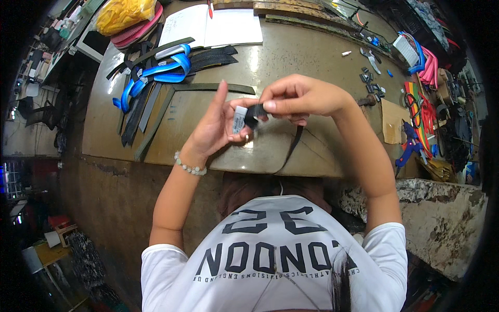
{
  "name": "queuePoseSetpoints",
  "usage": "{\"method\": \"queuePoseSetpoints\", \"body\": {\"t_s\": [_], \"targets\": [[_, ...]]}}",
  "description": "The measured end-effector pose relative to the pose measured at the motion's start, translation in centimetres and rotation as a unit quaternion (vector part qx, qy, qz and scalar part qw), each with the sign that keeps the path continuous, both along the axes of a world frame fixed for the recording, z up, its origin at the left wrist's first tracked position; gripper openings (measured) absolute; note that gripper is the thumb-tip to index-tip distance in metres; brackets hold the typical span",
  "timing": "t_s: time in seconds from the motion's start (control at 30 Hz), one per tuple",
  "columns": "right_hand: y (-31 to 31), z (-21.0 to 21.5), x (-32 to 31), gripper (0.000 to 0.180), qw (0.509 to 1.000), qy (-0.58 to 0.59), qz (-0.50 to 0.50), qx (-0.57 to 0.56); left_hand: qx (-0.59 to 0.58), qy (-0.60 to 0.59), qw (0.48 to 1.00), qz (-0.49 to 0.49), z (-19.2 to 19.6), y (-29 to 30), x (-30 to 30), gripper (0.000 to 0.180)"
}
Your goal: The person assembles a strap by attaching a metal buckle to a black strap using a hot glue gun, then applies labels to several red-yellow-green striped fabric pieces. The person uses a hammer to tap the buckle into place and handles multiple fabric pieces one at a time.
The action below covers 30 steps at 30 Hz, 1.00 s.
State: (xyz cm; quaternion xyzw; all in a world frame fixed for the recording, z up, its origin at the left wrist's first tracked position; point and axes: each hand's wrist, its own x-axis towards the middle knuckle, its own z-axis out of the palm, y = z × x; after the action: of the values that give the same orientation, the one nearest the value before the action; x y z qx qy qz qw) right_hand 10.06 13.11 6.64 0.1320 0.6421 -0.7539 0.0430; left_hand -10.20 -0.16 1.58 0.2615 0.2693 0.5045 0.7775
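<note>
We are leaning over a broad, brownish table (332,57), its surface shining in patches. On the table's left part, a pile of straps is spreading out, with a blue strap (179,70) looping over black and olive ones. At the table's far side, an open notebook (234,28) is lying with pale pages showing.

Above the table's near edge, around its middle, we are holding both hands close together; we cannot tell whether they are touching. Our right hand (306,97) is pinching a black strap (255,115) between thumb and bent fingers. Our left hand (215,125) is turning its palm upward, partly open, the thumb pointing away and the other fingers loosely curling; we cannot tell how firmly it is gripping. The black strap is running between the hands, and one length is hanging below the right hand toward the table's near edge.

A beaded bracelet (191,164) is circling our left wrist, just beyond the table's near edge. Smallest, a white tag (238,119) is resting against our left fingers, beside the strap, above the table.
</note>
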Motion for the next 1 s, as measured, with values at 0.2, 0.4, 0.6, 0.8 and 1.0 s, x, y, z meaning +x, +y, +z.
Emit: {"method": "queuePoseSetpoints", "body": {"t_s": [0.2, 0.4, 0.6, 0.8, 1.0], "targets": [[0.5, 0.9, 0.9, 0.029, 0.991, -0.065, -0.001, 0.119, 0.076, 0.231, 0.97, 0.008, 0.0, -1.3, -0.1, 0.021], [4.5, -0.4, 0.6, 0.031, 0.968, -0.067, 0.091, 0.222, 0.058, 0.386, 0.921, 0.004, 1.2, -3.8, 0.1, 0.02], [13.0, -1.5, 0.1, 0.031, 0.909, -0.146, -0.003, 0.391, 0.0, 0.545, 0.836, 0.065, -0.2, -6.8, 3.3, 0.021], [18.6, -4.9, -3.9, 0.044, 0.794, -0.119, -0.048, 0.594, 0.115, 0.769, 0.622, 0.094, -0.5, -6.9, 6.2, 0.019], [19.5, -9.0, -6.0, 0.051, 0.741, -0.028, -0.166, 0.65, 0.225, 0.748, 0.623, 0.045, -0.5, -5.7, 4.0, 0.025]]}}
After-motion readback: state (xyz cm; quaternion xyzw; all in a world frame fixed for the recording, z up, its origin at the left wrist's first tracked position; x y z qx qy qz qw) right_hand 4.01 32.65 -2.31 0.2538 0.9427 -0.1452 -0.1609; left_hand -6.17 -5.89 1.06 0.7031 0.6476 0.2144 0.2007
